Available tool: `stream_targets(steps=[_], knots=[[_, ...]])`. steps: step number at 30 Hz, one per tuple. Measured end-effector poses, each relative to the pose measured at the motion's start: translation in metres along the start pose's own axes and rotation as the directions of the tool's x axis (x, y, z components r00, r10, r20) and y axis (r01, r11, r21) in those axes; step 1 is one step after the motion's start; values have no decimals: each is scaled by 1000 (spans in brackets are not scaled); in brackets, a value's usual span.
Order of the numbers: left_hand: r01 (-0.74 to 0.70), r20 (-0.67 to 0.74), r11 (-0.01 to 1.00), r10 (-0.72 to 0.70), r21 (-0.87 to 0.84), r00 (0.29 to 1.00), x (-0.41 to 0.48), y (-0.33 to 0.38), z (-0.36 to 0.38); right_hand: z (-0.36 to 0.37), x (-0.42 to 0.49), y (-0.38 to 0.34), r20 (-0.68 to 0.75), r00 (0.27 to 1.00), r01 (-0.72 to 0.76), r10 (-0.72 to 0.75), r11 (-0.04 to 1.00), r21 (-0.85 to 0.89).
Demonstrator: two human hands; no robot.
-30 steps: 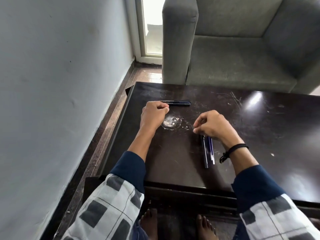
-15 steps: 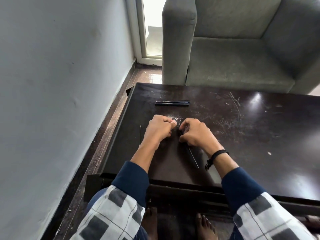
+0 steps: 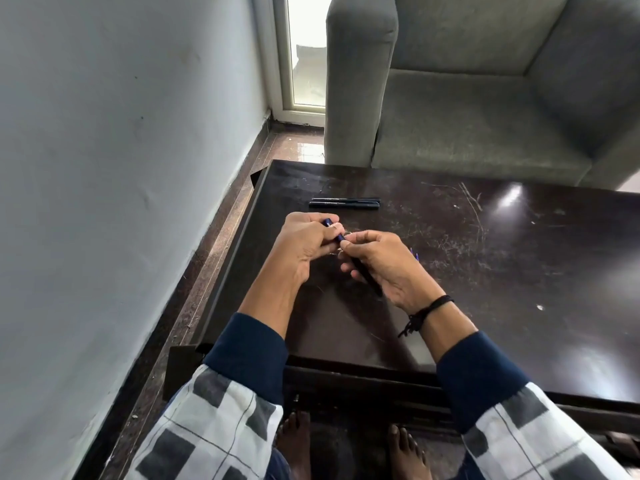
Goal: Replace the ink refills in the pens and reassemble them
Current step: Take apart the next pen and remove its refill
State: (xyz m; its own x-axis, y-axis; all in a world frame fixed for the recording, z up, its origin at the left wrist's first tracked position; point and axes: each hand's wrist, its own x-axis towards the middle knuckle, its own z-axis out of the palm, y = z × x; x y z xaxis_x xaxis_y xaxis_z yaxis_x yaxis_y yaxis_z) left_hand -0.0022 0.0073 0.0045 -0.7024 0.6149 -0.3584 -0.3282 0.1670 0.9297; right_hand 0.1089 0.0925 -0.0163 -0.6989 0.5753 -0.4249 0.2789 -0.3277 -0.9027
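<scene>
Both hands are raised just above the dark table (image 3: 485,271), fingertips meeting. My left hand (image 3: 304,245) pinches the blue front end of a pen (image 3: 333,230). My right hand (image 3: 384,268) grips the same pen's dark barrel (image 3: 367,278), which slants down toward my right wrist. Two dark pens (image 3: 344,203) lie side by side on the table just beyond my hands. A bit of blue pen (image 3: 414,253) shows behind my right hand, mostly hidden.
A grey wall runs close along the table's left edge. A grey armchair (image 3: 467,98) stands right behind the table's far edge. My bare feet (image 3: 294,441) are under the near edge. The tabletop is scratched and glossy.
A second ago the left hand was by the far pens and the right hand by the pens on the table. Both hands then came together and now hold one pen between them, lifted.
</scene>
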Motion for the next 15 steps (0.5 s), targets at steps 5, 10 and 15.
stream_targets(steps=[5,10,15], knots=[[-49,-63,998,51,39,997,3,0,3,11,5,5,-92,978,171,-187,972,-162],[-84,-102,995,88,46,991,2,1,0,25,1,8,-158,902,295,-402,840,-456],[-91,-98,995,93,28,991,1,0,-9,32,-5,7,-158,907,259,-390,814,-520]])
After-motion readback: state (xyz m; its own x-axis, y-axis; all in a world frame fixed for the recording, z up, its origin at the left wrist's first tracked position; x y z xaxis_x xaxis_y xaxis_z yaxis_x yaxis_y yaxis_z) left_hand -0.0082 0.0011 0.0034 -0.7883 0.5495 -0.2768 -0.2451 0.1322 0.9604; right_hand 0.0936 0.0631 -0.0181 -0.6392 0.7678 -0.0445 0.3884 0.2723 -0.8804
